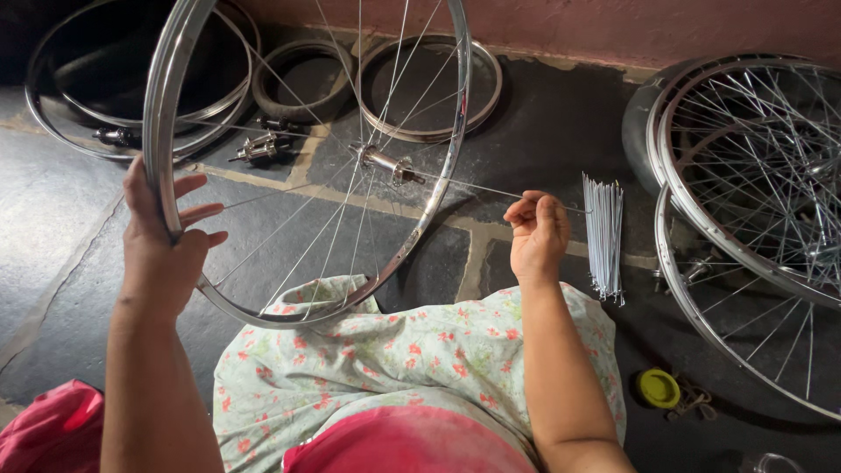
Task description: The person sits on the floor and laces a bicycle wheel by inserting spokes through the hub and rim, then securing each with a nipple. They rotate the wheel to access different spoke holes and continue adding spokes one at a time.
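A shiny bicycle wheel rim (pixel 166 105) stands upright on my lap, partly laced with thin spokes that run to a metal hub (pixel 385 163) at its middle. My left hand (pixel 162 232) grips the rim's left side. My right hand (pixel 536 232) is to the right of the rim, pinching a single spoke (pixel 473 184) that reaches from the hub out past my fingers. A bundle of loose spokes (pixel 604 236) lies on the floor just right of that hand.
Bare rims (pixel 473 101) and a tyre (pixel 263 79) lie on the stone floor behind, with loose hubs (pixel 258 147). Two spoked wheels (pixel 753 175) lean at the right. A small yellow cap (pixel 658 388) sits at the lower right. A pink wall (pixel 613 26) runs along the back.
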{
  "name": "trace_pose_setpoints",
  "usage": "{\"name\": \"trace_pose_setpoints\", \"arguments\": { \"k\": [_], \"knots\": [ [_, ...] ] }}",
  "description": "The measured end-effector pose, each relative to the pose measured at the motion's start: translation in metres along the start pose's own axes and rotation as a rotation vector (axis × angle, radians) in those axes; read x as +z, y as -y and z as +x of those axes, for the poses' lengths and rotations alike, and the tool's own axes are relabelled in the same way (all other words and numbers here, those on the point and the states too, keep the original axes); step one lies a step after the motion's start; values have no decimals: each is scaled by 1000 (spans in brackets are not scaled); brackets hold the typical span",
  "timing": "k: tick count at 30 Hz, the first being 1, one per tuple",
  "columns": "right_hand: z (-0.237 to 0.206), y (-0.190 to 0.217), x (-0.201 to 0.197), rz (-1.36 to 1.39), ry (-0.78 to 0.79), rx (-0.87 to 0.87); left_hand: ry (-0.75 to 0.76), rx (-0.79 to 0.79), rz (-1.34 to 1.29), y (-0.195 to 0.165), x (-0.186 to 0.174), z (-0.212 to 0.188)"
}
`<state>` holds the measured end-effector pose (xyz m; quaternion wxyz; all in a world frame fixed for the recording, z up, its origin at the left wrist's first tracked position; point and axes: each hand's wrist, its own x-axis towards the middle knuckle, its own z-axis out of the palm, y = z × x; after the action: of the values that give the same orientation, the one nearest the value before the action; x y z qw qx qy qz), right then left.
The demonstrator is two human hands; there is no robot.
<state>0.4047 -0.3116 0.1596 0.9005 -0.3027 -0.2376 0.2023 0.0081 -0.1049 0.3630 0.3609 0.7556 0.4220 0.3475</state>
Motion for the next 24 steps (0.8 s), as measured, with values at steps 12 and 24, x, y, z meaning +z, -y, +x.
{"name": "trace_pose_setpoints", "arguments": {
  "k": [12,24],
  "knots": [
    [-1,-3,0,-20,-28,-23,11,32,-32,-2,2,-4],
    [-15,-21,9,-512,23,-239,0,18,-75,-2,2,-4]
  ]
}}
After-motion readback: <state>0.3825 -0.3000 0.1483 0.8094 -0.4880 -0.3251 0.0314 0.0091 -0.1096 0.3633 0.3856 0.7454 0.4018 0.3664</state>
